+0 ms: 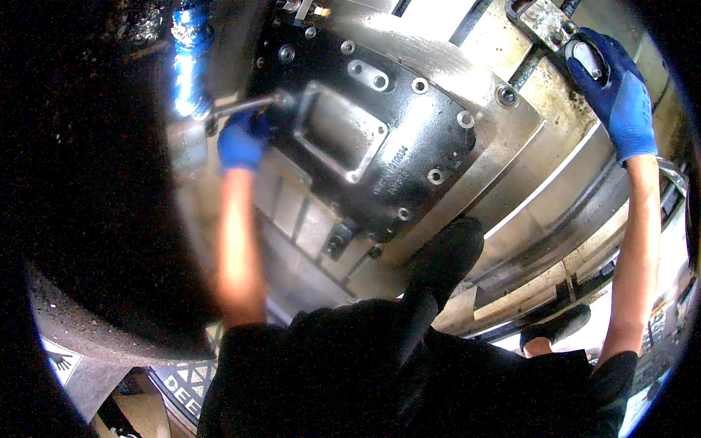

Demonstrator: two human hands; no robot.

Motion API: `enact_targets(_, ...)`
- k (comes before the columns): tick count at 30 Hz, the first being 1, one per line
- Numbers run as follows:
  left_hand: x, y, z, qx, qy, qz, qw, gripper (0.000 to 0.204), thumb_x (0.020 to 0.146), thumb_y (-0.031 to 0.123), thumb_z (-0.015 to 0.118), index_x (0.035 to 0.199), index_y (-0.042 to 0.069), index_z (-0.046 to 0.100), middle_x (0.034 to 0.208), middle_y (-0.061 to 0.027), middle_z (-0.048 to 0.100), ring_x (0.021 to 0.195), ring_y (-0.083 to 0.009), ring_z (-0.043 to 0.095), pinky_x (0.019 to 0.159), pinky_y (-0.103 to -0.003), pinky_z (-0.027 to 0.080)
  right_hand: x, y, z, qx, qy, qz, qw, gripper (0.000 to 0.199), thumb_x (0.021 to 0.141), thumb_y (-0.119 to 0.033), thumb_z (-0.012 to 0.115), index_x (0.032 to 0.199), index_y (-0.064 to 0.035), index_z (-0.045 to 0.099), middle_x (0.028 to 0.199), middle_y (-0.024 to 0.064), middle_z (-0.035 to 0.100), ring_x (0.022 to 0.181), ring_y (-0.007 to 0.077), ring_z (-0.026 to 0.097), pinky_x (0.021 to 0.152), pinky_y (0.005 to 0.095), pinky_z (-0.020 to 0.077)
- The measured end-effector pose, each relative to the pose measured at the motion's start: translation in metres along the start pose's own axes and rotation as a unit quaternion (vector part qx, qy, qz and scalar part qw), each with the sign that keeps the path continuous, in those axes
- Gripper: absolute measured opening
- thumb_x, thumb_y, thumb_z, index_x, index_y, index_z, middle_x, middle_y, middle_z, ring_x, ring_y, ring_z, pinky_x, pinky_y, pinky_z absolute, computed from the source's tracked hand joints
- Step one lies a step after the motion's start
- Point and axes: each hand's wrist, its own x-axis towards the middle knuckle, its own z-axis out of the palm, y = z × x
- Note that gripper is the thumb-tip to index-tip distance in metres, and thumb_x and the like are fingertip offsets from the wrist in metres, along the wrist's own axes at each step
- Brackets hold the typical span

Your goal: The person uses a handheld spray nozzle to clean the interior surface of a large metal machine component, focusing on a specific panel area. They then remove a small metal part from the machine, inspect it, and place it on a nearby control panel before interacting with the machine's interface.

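At dark machine plate [365, 139]: left hand [241, 142] clamped on wrench [244, 106]; right hand [617, 95] gripping handle [588, 58].

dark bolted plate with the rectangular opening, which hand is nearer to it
Left. The left hand is at the dark plate's left edge, gripping a metal tool. The right hand is far off to its upper right.

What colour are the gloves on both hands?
Blue, on the left hand and the right hand; seen in the head view.

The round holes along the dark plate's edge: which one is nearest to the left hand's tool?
The hole at the dark plate's upper left corner, just above the metal tool in the left hand; the others lie farther right.
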Motion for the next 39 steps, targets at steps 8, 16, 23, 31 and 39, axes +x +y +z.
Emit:
enact_targets(8, 0.0, 0.02, -0.005, 0.15, -0.006, 0.01, 0.989, 0.032, 0.09, 0.038, 0.055, 0.115, 0.019, 0.064, 0.109, -0.0173, 0.065, 0.1, -0.0377, 0.062, 0.087, -0.046, 0.05, -0.002, 0.004, 0.0, -0.009, 0.001, -0.009, 1.0, 0.044, 0.083, -0.035, 0.069, 0.12, -0.0115, 0.062, 0.118, 0.0152, 0.062, 0.107, 0.0349, 0.06, 0.093, 0.0394, 0.0478)
enact_targets(16, -0.007, 0.022, -0.003, 0.124, 0.067, 0.091, 0.986, 0.03, 0.082, 0.021, 0.069, 0.111, 0.012, 0.068, 0.109, -0.0163, 0.066, 0.097, -0.035, 0.064, 0.086, -0.039, 0.051, -0.002, 0.004, 0.0, -0.012, -0.013, -0.007, 1.0, 0.042, 0.085, -0.025, 0.069, 0.123, -0.0109, 0.06, 0.118, 0.0141, 0.062, 0.107, 0.0314, 0.061, 0.092, 0.0346, 0.0483)
enact_targets(23, 0.003, -0.008, 0.008, 0.019, 0.035, -0.001, 0.999, 0.036, 0.085, 0.026, 0.069, 0.116, 0.009, 0.064, 0.111, -0.0146, 0.067, 0.1, -0.0292, 0.065, 0.089, -0.036, 0.05, 0.0, 0.002, -0.001, -0.015, 0.002, -0.015, 1.0, 0.044, 0.084, -0.037, 0.068, 0.119, -0.0107, 0.062, 0.118, 0.0159, 0.062, 0.108, 0.0349, 0.06, 0.093, 0.0398, 0.0477)
enact_targets(31, 0.041, -0.045, 0.01, -0.525, -0.129, -0.172, 0.824, 0.033, 0.098, 0.025, 0.047, 0.12, 0.004, 0.058, 0.107, -0.0128, 0.066, 0.094, -0.0258, 0.064, 0.082, -0.04, 0.056, -0.001, 0.007, 0.003, -0.019, 0.002, -0.021, 1.0, 0.041, 0.085, -0.025, 0.068, 0.123, -0.0108, 0.06, 0.118, 0.0143, 0.062, 0.107, 0.0323, 0.061, 0.091, 0.035, 0.0483)
enact_targets(39, 0.018, -0.007, -0.016, -0.462, -0.078, -0.097, 0.878, 0.031, 0.097, 0.021, 0.046, 0.12, 0.002, 0.057, 0.108, -0.0138, 0.065, 0.095, -0.0253, 0.064, 0.082, -0.04, 0.057, 0.001, -0.008, -0.005, 0.012, -0.01, -0.001, 1.0, 0.041, 0.084, -0.024, 0.068, 0.122, -0.0101, 0.06, 0.117, 0.0142, 0.062, 0.106, 0.0325, 0.061, 0.092, 0.0355, 0.0481)
